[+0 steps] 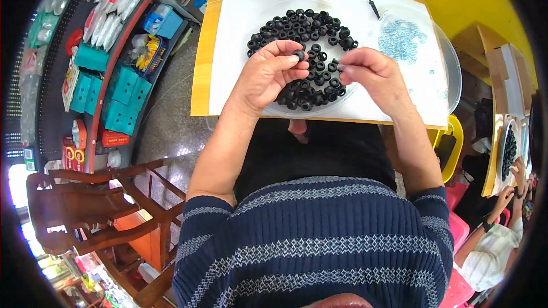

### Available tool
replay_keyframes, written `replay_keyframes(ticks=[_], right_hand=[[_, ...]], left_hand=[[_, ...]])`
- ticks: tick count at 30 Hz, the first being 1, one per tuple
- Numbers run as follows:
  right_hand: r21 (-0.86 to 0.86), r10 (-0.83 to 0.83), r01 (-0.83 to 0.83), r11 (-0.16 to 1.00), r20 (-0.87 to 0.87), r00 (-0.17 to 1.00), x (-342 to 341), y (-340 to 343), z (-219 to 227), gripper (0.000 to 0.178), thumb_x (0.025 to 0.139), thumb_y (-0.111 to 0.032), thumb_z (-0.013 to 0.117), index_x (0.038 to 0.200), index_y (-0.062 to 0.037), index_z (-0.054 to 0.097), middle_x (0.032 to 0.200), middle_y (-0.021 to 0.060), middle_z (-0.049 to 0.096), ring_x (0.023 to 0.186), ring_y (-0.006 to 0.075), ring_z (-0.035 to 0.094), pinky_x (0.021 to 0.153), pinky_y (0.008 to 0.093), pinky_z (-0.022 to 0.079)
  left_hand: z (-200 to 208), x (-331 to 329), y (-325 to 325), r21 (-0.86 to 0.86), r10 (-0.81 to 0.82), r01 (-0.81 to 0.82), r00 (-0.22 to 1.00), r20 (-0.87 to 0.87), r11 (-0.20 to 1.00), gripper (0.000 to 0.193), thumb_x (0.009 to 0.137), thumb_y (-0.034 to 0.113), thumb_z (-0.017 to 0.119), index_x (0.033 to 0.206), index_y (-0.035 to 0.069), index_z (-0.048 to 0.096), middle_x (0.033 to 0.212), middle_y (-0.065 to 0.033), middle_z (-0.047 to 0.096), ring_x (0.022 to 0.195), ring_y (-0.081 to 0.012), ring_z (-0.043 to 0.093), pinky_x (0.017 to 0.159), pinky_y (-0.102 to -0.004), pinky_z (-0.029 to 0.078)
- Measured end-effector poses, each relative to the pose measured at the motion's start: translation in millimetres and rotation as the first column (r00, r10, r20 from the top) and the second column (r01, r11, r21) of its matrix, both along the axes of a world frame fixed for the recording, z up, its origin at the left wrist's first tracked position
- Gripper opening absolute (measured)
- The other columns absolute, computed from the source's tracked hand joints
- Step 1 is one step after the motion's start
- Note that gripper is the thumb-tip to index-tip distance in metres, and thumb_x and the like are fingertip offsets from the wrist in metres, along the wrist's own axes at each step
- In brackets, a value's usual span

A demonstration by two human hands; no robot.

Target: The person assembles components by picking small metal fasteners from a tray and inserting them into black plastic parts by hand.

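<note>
My left hand [268,74] pinches a small black ring-shaped part [299,55] between thumb and forefinger, its other fingers curled. To its right, my right hand [377,77] has thumb and fingertips pressed together; what they hold, if anything, is too small to make out. Both hands hover over a transparent round tray [348,92] near the table's front edge. Many black ring-shaped parts [305,23] lie heaped in it, some spread below my fingers. A second transparent tray [454,82] at the right bears a scatter of tiny blue pieces [402,40].
A slim black tool [374,9] lies on the white-topped table [234,23], between the trays. A yellow bin [451,145] stands below right. Stocked shelves [108,68] and a wooden chair [103,211] are at the left. Another person [494,248] works at a table far right.
</note>
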State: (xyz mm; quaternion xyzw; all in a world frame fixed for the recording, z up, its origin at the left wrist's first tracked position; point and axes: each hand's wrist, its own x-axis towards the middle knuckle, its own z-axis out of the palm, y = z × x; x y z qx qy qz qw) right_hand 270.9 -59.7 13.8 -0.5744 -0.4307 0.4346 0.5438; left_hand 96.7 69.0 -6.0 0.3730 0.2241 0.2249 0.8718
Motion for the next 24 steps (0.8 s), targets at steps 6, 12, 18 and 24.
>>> replay_keyframes(ticks=[6, 12, 18, 24], right_hand=[[0.063, 0.015, -0.016, 0.998, 0.018, 1.000, -22.1, 26.0, 1.0, 0.011, 0.077, -0.005, 0.054, 0.087, -0.0007, 0.057, 0.072, 0.0027, 0.058, 0.065, 0.0082, 0.054, 0.060, 0.0208, 0.045], [0.067, -0.009, 0.009, 0.998, -0.004, 1.000, -26.2, 30.4, -2.6, 0.010, 0.078, -0.005, 0.054, 0.087, -0.0017, 0.057, 0.071, 0.0020, 0.057, 0.064, 0.0073, 0.053, 0.059, 0.0204, 0.045], [0.040, 0.008, -0.010, 0.999, 0.054, 0.999, -31.7, 33.7, 0.1, 0.008, 0.079, -0.002, 0.053, 0.087, -0.0004, 0.056, 0.075, 0.0019, 0.056, 0.066, 0.0072, 0.053, 0.061, 0.0194, 0.045], [0.076, -0.012, 0.009, 0.997, 0.036, 0.999, -33.4, 35.3, -5.8, 0.010, 0.077, -0.005, 0.054, 0.086, -0.0021, 0.058, 0.072, 0.0010, 0.057, 0.063, 0.0060, 0.052, 0.057, 0.0195, 0.044]], left_hand=[[-1.2, -0.5, 1.9, -0.017, 0.026, -0.026, 1.000, 0.008, 1.000, 0.018, 0.078, -0.001, 0.050, 0.097, -0.001, 0.052, 0.086, -0.0105, 0.059, 0.074, -0.0158, 0.059, 0.065, -0.0263, 0.051], [-1.2, -1.0, 2.3, -0.039, 0.064, -0.063, 0.998, 0.026, 0.997, 0.017, 0.079, 0.000, 0.051, 0.095, 0.000, 0.053, 0.085, -0.0102, 0.059, 0.072, -0.0147, 0.059, 0.065, -0.0259, 0.051], [0.6, -0.9, 0.9, -0.063, 0.065, -0.063, 0.998, 0.022, 0.996, 0.013, 0.079, 0.002, 0.052, 0.092, 0.001, 0.054, 0.081, -0.0094, 0.059, 0.069, -0.0146, 0.059, 0.064, -0.0250, 0.051], [-1.6, -0.8, 2.6, -0.075, 0.072, -0.070, 0.997, 0.023, 0.995, 0.010, 0.079, 0.004, 0.053, 0.090, 0.001, 0.054, 0.079, -0.0078, 0.059, 0.068, -0.0138, 0.059, 0.062, -0.0243, 0.051]])
